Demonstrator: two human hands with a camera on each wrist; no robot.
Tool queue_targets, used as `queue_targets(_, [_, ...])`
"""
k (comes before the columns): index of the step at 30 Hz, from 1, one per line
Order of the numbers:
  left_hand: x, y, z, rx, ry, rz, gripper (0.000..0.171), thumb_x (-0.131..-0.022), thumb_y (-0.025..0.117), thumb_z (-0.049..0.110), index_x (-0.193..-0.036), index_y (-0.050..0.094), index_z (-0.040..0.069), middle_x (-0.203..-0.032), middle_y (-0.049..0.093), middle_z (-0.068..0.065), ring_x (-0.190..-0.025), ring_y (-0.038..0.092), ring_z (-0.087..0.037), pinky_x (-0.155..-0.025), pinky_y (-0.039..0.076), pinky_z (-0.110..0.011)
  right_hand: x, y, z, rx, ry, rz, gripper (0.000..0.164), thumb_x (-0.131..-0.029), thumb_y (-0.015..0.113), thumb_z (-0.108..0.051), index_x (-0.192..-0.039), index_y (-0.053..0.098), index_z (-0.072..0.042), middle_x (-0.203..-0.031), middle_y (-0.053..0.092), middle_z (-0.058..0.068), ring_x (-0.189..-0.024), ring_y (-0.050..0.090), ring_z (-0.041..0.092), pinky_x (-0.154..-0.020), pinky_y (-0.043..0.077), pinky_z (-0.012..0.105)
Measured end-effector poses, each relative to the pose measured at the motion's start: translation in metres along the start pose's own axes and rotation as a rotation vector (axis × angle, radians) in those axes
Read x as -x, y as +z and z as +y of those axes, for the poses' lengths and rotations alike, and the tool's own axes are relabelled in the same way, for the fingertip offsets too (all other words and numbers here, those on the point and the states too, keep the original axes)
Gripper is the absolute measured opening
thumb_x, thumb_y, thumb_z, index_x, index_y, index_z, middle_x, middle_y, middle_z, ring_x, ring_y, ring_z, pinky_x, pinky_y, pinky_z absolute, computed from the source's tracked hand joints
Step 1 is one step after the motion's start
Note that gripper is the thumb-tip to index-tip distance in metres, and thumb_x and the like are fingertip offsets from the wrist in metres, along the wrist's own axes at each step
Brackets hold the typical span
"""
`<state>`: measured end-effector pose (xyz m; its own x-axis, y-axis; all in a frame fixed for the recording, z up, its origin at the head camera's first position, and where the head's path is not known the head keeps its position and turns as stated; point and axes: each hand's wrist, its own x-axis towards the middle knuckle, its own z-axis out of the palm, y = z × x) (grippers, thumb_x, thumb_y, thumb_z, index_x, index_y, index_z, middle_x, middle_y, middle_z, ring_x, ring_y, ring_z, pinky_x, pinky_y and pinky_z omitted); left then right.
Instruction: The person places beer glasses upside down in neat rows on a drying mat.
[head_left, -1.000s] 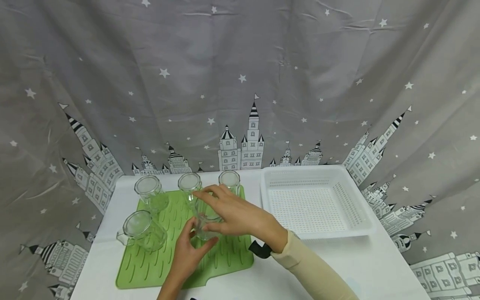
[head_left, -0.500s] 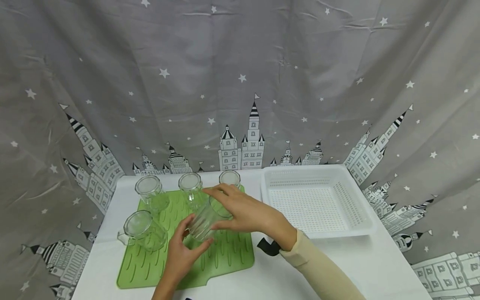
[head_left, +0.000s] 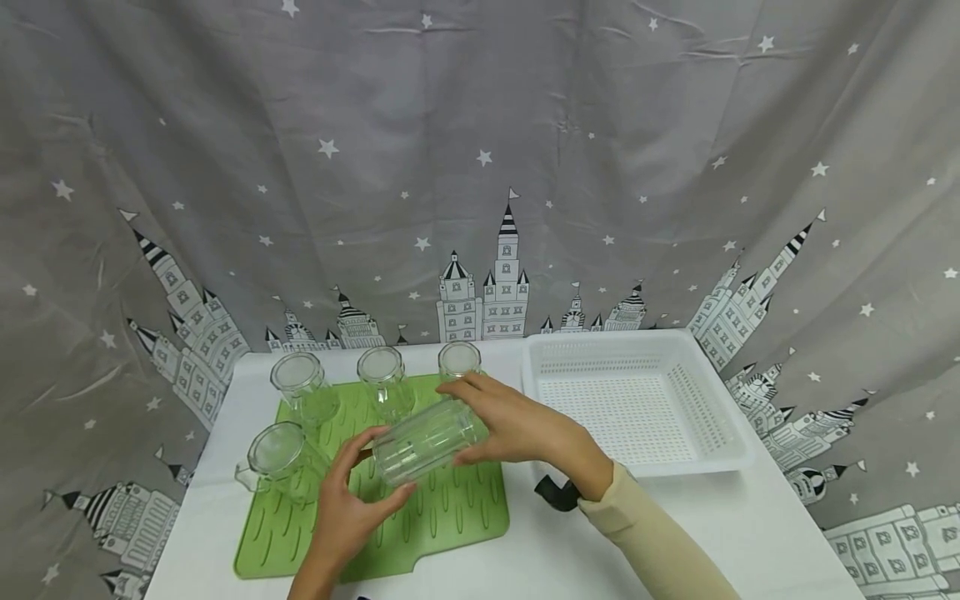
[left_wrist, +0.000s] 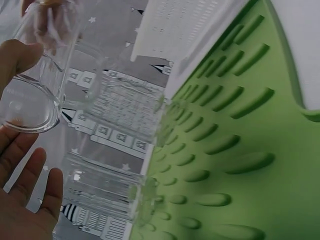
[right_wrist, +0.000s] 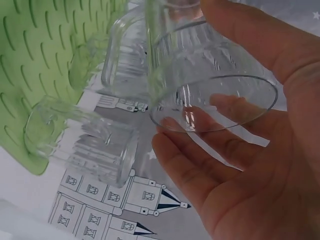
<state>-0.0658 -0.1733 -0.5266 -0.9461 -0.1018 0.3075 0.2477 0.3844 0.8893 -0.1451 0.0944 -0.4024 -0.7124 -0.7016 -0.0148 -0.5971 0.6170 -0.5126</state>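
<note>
A clear glass mug (head_left: 426,443) is tilted nearly onto its side above the green ridged mat (head_left: 457,521), held between both hands. My left hand (head_left: 343,510) grips its base end, thumb below and fingers above in the head view. Around the rim end curl the thumb and fingers of my right hand (head_left: 525,423); the right wrist view shows the open rim (right_wrist: 215,127) close to the fingers. Behind it, a glass mug (head_left: 381,383) and another mug (head_left: 459,358) stand upside down, the latter partly hidden by my right hand.
Left on the mat are two more inverted mugs, a rear mug (head_left: 302,390) and a front mug (head_left: 281,458) with its handle to the left. A white perforated basket (head_left: 660,468) stands on the white table (head_left: 637,533) at right. A grey curtain (head_left: 480,100) hangs behind.
The held mug has gone from nearly upright to almost horizontal, its rim end swinging right. My left hand has moved left and slightly down; my right hand has shifted right.
</note>
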Motion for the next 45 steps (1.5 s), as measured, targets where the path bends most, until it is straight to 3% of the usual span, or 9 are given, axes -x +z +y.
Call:
queue_targets(4, [-0.001, -0.003, 0.006, 0.006, 0.043, 0.007, 0.091, -0.065, 0.103, 0.004, -0.146, 0.065, 0.018, -0.142, 0.067, -0.003, -0.131, 0.053, 0.004, -0.12, 0.037, -0.074, 0.003, 0.002, 0.003, -0.009, 0.02, -0.026, 0.091, -0.087, 0.092, -0.041, -0.161, 0.046, -0.018, -0.155, 0.055, 0.003, -0.134, 0.06, 0.018, -0.118, 0.055, 0.042])
queue_targets(6, [-0.001, -0.004, 0.009, -0.002, 0.058, 0.009, 0.091, -0.063, 0.103, 0.004, -0.145, 0.065, 0.018, -0.143, 0.066, -0.004, -0.135, 0.051, 0.004, -0.122, 0.037, -0.072, 0.004, 0.002, 0.004, -0.006, 0.027, -0.043, 0.09, -0.087, 0.091, -0.041, -0.162, 0.046, -0.018, -0.155, 0.055, 0.004, -0.137, 0.059, 0.019, -0.12, 0.054, 0.042])
queue_targets(9, [-0.001, -0.005, 0.014, -0.014, 0.071, 0.009, 0.092, -0.062, 0.104, 0.004, -0.145, 0.066, 0.017, -0.144, 0.066, -0.003, -0.138, 0.051, 0.003, -0.127, 0.038, -0.049, 0.005, 0.003, 0.005, 0.01, 0.029, -0.062, 0.089, -0.089, 0.09, -0.042, -0.162, 0.046, -0.017, -0.157, 0.055, 0.005, -0.141, 0.057, 0.02, -0.123, 0.051, 0.042])
queue_targets(12, [-0.002, -0.006, 0.018, -0.044, 0.094, 0.003, 0.092, -0.061, 0.105, 0.007, -0.144, 0.067, 0.019, -0.143, 0.066, -0.002, -0.137, 0.052, 0.003, -0.121, 0.036, -0.025, 0.005, 0.004, 0.006, 0.027, 0.025, -0.069, 0.087, -0.09, 0.088, -0.044, -0.162, 0.046, -0.018, -0.159, 0.054, 0.005, -0.146, 0.054, 0.021, -0.125, 0.049, 0.042])
queue_targets(15, [-0.002, -0.007, 0.02, -0.078, 0.125, -0.006, 0.09, -0.061, 0.106, 0.01, -0.142, 0.068, 0.022, -0.142, 0.066, 0.0, -0.135, 0.052, 0.003, -0.116, 0.038, -0.021, 0.006, 0.003, 0.006, 0.035, 0.031, -0.067, 0.087, -0.091, 0.087, -0.045, -0.163, 0.046, -0.02, -0.161, 0.052, 0.004, -0.151, 0.051, 0.023, -0.127, 0.047, 0.043])
queue_targets(20, [-0.003, -0.007, 0.02, -0.109, 0.11, -0.01, 0.088, -0.062, 0.107, 0.016, -0.141, 0.068, 0.023, -0.138, 0.068, 0.004, -0.133, 0.053, 0.005, -0.113, 0.043, -0.026, 0.006, 0.003, 0.007, 0.027, 0.049, -0.058, 0.087, -0.09, 0.087, -0.046, -0.163, 0.046, -0.021, -0.163, 0.051, 0.005, -0.154, 0.048, 0.025, -0.129, 0.045, 0.046])
queue_targets(27, [-0.004, -0.007, 0.019, -0.109, 0.077, -0.017, 0.085, -0.064, 0.106, 0.018, -0.141, 0.068, 0.016, -0.137, 0.068, 0.004, -0.133, 0.051, 0.008, -0.115, 0.045, -0.058, 0.007, 0.003, 0.007, 0.025, 0.059, -0.055, 0.086, -0.092, 0.085, -0.048, -0.163, 0.046, -0.023, -0.163, 0.051, 0.004, -0.156, 0.046, 0.025, -0.13, 0.043, 0.047])
queue_targets(31, [-0.004, -0.006, 0.018, -0.114, 0.083, -0.025, 0.084, -0.065, 0.105, 0.018, -0.141, 0.068, 0.018, -0.138, 0.068, 0.001, -0.133, 0.049, 0.009, -0.114, 0.044, -0.067, 0.007, 0.004, 0.007, 0.023, 0.071, -0.056, 0.086, -0.093, 0.083, -0.05, -0.164, 0.044, -0.025, -0.166, 0.048, 0.006, -0.157, 0.045, 0.026, -0.13, 0.043, 0.049])
queue_targets(45, [-0.012, -0.003, 0.009, -0.13, 0.003, 0.04, 0.085, -0.065, 0.106, 0.02, -0.141, 0.068, 0.022, -0.134, 0.069, 0.004, -0.125, 0.056, 0.001, -0.108, 0.05, -0.058, 0.011, 0.006, 0.01, 0.008, 0.07, -0.051, 0.083, -0.096, 0.081, -0.048, -0.166, 0.041, -0.026, -0.167, 0.048, 0.004, -0.157, 0.044, 0.026, -0.13, 0.043, 0.049])
